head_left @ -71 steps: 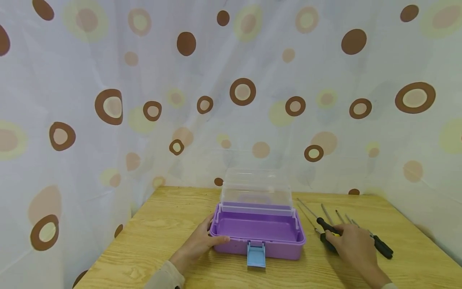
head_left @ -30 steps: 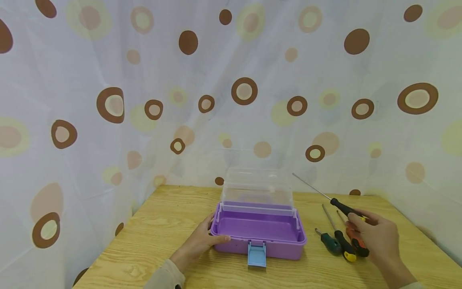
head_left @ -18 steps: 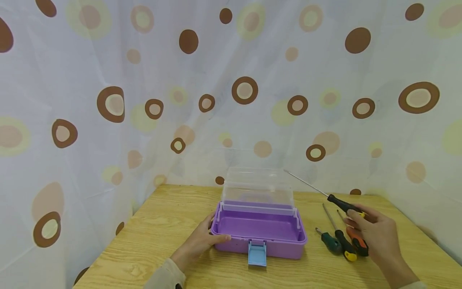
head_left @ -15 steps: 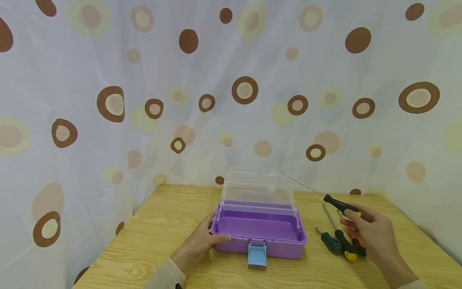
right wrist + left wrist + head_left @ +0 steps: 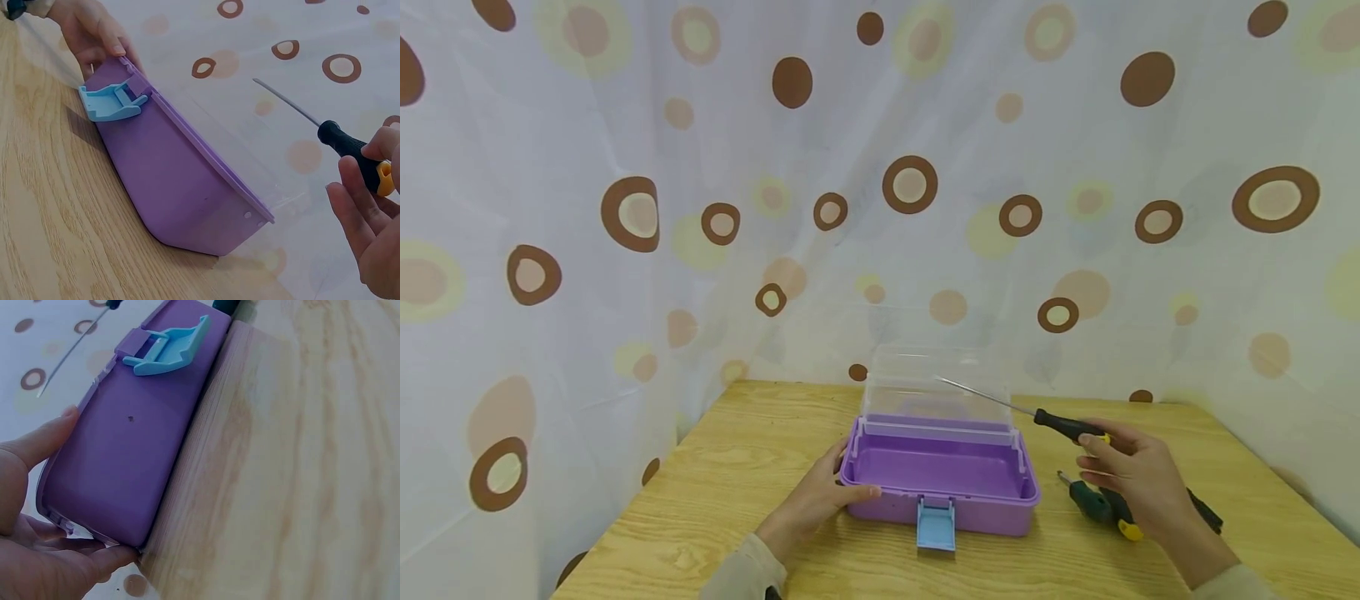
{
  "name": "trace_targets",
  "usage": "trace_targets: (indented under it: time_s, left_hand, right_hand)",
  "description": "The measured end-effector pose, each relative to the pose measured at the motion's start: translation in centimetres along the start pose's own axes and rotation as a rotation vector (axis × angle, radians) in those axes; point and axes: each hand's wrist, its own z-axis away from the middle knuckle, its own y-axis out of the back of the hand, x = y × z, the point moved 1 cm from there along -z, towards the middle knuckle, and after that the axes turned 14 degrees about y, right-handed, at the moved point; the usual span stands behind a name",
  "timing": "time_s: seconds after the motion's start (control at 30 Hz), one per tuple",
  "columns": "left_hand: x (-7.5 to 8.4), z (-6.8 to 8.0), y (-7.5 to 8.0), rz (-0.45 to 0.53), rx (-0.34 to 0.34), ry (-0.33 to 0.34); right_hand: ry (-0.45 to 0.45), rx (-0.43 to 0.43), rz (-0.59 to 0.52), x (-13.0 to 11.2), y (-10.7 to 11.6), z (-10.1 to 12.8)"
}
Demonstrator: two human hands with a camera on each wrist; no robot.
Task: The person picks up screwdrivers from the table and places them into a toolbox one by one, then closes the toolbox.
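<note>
A purple box (image 5: 940, 492) with an upright clear lid (image 5: 936, 387) and a blue latch (image 5: 936, 525) stands open on the wooden table (image 5: 722, 492). My left hand (image 5: 838, 487) holds its front-left corner, thumb (image 5: 44, 437) on the front wall and fingers (image 5: 81, 562) round the end. My right hand (image 5: 1093, 457) grips a long black-handled screwdriver (image 5: 1063, 425) by its yellow-tipped handle, in the air just right of the box. Its thin shaft (image 5: 981, 394) points left in front of the lid, above the box's back edge. The right wrist view shows the screwdriver (image 5: 350, 147) pinched between thumb and fingers (image 5: 362, 212).
On the table right of the box, partly under my right hand, lie a green-handled screwdriver (image 5: 1086, 500), a black and yellow one (image 5: 1122, 518) and a black one (image 5: 1206, 512). A spotted curtain (image 5: 625, 217) hangs close behind and beside the table.
My right hand picked the black-handled screwdriver out of the row, raised it, then carried it left and lower until its shaft reached over the box. The left hand stayed on the box.
</note>
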Motion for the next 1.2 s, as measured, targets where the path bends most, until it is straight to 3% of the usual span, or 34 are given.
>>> trace_targets:
  time_s: [0.5, 0.67, 0.93, 1.2]
  left_hand:
    - [0.1, 0.2, -0.1, -0.005, 0.003, 0.014]
    - [0.1, 0.2, -0.1, -0.018, 0.018, 0.012]
    - [0.2, 0.3, -0.1, -0.013, 0.007, -0.002]
    - [0.2, 0.3, 0.0, -0.026, 0.009, 0.003]
  right_hand:
    - [-0.021, -0.134, 0.191, 1.5, -3.5, -0.9]
    - [-0.022, -0.221, 0.265, 2.1, -4.5, -1.3]
    - [-0.033, -0.364, 0.272, 2.3, -5.1, -1.3]
    - [-0.041, -0.398, 0.301, 2.3, -5.5, -1.0]
